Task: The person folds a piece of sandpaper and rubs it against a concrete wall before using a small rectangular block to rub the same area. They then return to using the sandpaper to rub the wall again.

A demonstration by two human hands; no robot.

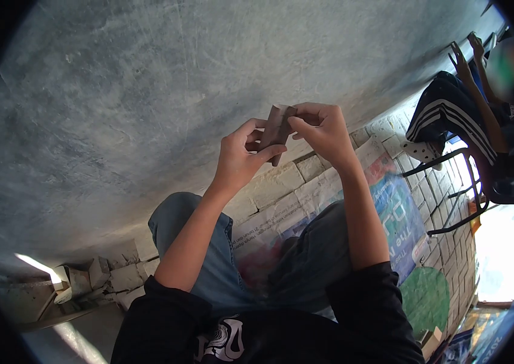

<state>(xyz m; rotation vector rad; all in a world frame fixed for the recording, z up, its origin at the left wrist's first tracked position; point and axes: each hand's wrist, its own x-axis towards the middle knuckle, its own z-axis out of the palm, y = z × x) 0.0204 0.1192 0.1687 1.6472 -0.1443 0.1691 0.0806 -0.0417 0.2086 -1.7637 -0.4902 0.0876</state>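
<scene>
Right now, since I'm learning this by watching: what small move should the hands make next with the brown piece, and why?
Probably a short press by the right hand at the top, while the left hand steadies the lower end. The brown cardboard piece is pinched between both hands, roughly upright, above the lap.

On the blue printed sheet (399, 218) spread over the brick floor, we read "The" in white letters; the larger letters above it are cut off. We make out "202" on a blue banner (481, 347) at bottom right. Small print on the white sack (269, 227) is illegible.
</scene>
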